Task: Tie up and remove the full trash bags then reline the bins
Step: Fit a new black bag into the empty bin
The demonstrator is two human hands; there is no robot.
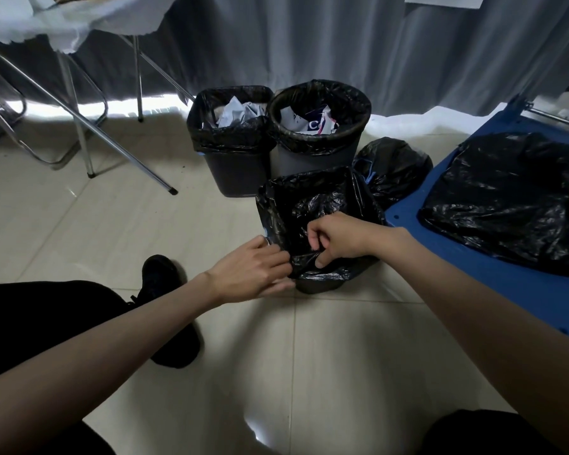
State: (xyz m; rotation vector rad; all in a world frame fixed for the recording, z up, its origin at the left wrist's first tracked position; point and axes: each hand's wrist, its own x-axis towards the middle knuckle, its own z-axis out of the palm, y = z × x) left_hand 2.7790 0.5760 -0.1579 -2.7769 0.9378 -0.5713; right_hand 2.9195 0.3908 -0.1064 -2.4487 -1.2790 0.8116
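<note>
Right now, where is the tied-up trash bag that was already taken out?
In the head view, the tied bag lies on the floor at right, behind the near bin, beside the round bin and the blue cart.

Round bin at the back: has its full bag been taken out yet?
No. The round bin still has a black liner folded over its rim, with crumpled paper inside it.
</note>
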